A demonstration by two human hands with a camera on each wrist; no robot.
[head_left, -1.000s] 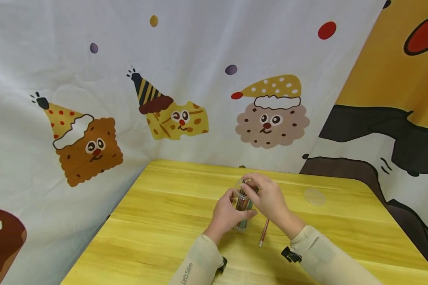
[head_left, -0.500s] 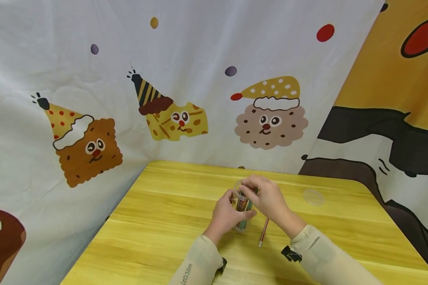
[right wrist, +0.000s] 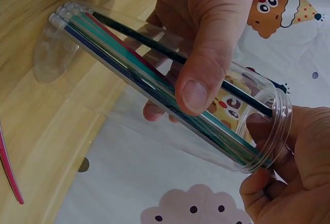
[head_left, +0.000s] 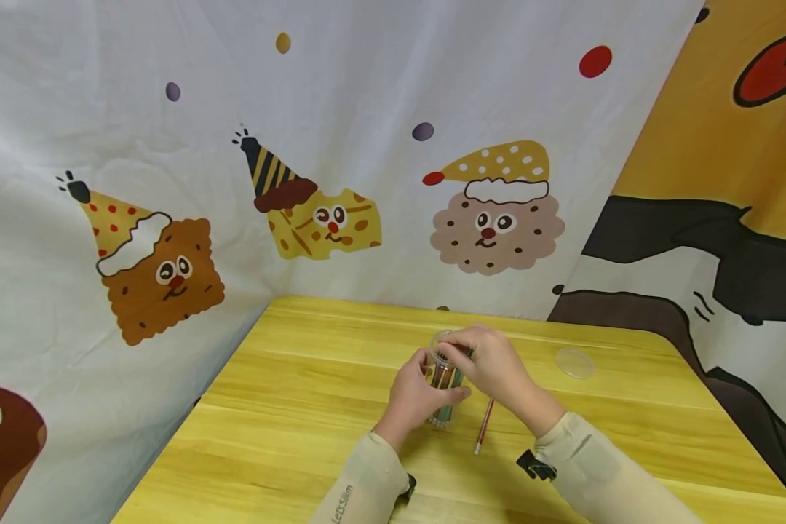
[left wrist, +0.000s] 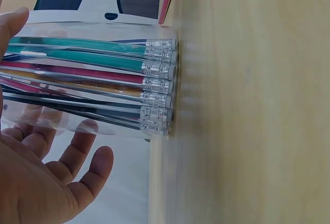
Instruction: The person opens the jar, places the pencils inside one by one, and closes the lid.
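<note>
My left hand [head_left: 419, 393] grips a clear plastic jar [right wrist: 283, 131] of pencils that stands on the table, its thumb lying across the wall. Several pencils [left wrist: 77, 74] in green, red, brown and dark colours lean inside, eraser ends down at the jar's bottom. My right hand [head_left: 491, 362] is at the open mouth. In the right wrist view its curled fingers lie on both sides of the threaded rim, with one fingertip showing through the plastic. A dark pencil [right wrist: 160, 47] leans apart from the others, its upper end close to that fingertip.
A loose red pencil [head_left: 484, 429] with a white eraser lies on the wooden table [head_left: 288, 415], right of the jar. Farther right rests a round clear lid [head_left: 575, 363]. Behind the table hangs a cloth [head_left: 367, 87] printed with cartoon biscuits.
Both hands stay at the jar with almost the same hold. The right fingers shift slightly at the mouth. The loose pencil and the lid have not moved.
</note>
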